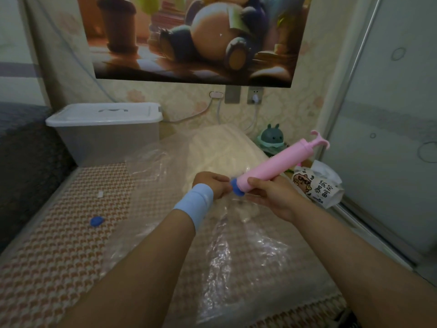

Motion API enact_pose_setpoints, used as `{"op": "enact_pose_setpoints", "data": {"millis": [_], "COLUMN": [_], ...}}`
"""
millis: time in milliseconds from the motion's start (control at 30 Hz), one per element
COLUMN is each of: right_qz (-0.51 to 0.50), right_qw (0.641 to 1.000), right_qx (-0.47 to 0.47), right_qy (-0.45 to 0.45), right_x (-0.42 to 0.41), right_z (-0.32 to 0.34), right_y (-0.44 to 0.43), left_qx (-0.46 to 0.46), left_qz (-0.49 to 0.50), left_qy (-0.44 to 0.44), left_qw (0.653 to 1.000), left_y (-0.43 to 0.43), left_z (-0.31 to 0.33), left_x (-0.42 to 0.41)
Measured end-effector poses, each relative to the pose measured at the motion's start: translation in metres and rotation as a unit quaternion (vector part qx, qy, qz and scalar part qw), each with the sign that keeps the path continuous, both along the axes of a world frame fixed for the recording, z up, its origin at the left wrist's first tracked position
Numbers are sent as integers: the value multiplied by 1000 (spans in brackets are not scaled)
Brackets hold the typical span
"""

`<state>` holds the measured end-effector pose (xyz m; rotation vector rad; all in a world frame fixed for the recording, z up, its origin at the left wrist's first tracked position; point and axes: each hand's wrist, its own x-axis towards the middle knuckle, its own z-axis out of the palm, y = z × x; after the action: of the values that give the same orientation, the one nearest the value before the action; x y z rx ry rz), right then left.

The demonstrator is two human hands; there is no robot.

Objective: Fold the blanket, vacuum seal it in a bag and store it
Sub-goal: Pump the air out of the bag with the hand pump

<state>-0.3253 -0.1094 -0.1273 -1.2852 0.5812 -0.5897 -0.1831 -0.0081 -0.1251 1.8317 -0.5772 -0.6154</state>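
Over bag [236, 245] | right hand [267, 192] fingers wrap pump [272, 163] | left hand [210, 182] fingers mostly hidden, grip unclear

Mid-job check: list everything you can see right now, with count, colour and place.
pump: 1, pink with blue tip, held up, centre right
vacuum bag: 1, clear, on the mat
blanket: 1, cream, inside the bag, far end
cap: 1, blue, on the mat, left
storage box: 1, grey, white lid, back left
toy: 1, green, back right
printed pack: 1, white, right edge
poster: 1, multicoloured, wall
left hand: 1, blue wristband, at the pump's tip
right hand: 1, grips the pump
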Motion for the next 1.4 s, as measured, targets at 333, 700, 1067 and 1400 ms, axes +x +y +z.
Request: {"op": "enact_pose_setpoints", "data": {"millis": [333,700,1067,1400], "right_qz": [-13,-37,-106,-67], "right_qw": [999,994,947,967], "right_qx": [-42,-99,-282,-239], "right_qy": [-1,39,115,54], "right_x": [2,-4,0,-2], "right_z": [0,11,7,6], "right_y": [1,3,8,13], "left_qx": [5,-27,-47,-35], "left_qz": [-10,-11,-12,7], "left_qy": [67,134,178,171], "left_qw": [998,991,983,985], "left_y": [-1,-2,-2,-7], "left_z": [6,4,2,4], "left_x": [-4,3,2,3]}}
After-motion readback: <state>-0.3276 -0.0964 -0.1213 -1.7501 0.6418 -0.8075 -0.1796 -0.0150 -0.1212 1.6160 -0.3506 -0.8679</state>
